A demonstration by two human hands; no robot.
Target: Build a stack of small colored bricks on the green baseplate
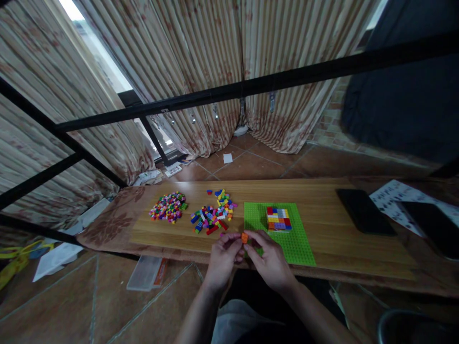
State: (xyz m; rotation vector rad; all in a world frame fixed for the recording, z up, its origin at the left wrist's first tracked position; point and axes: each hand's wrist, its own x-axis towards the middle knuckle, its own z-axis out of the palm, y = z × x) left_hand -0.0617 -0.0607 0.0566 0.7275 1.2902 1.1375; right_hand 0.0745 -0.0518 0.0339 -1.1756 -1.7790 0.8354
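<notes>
Both hands meet at the near left edge of the green baseplate (pixel 299 243). Between their fingertips is a small orange brick (pixel 244 237). My right hand (pixel 267 255) pinches it from the right. My left hand (pixel 225 255) has its fingers curled together against the brick's left side; a bit of pink shows at those fingertips, too small to make out. On the baseplate stands a block of many-coloured bricks (pixel 278 220). Loose mixed bricks (pixel 211 217) are spread left of the baseplate, and a denser heap of small bricks (pixel 168 208) lies farther left.
The wooden board (pixel 322 215) rests on a cloth-covered bench. Right of the baseplate are a black flat object (pixel 364 210), a printed sheet (pixel 389 203) and a dark device (pixel 430 227). A clear plastic container (pixel 143 273) is on the floor below. A black metal rail (pixel 222 95) crosses beyond the bench.
</notes>
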